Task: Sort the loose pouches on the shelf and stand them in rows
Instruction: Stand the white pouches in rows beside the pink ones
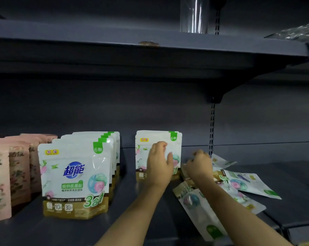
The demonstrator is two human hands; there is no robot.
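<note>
Both arms reach in over the grey metal shelf [150,219], and the hands work side by side but apart. The left hand [160,164] lies against the front of an upright white-and-green laundry-bead pouch [158,139] near the middle of the shelf. Its fingers are curled loosely at the knuckles and its thumb is spread along the pouch's right side, so it seems to steady the pouch rather than clench it. A second pouch stands close behind that one, its top edge just showing.

The right hand [199,164] is just to the right, fingers bent inward over the near end of the loose pile [247,183]. From here I cannot tell whether it has a pouch pinched or only touches one; its fingertips are hidden behind the knuckles. The loose pouches lie flat and overlapping to the right, some tilted, one [199,213] passing under the right forearm toward the shelf's front edge.

To the left stands a finished row of the same white pouches [74,176], front to back, upright. Further left are rows of pink pouches [1,181], upright too. On the shelf above sits a clear plastic cylinder [194,15].
</note>
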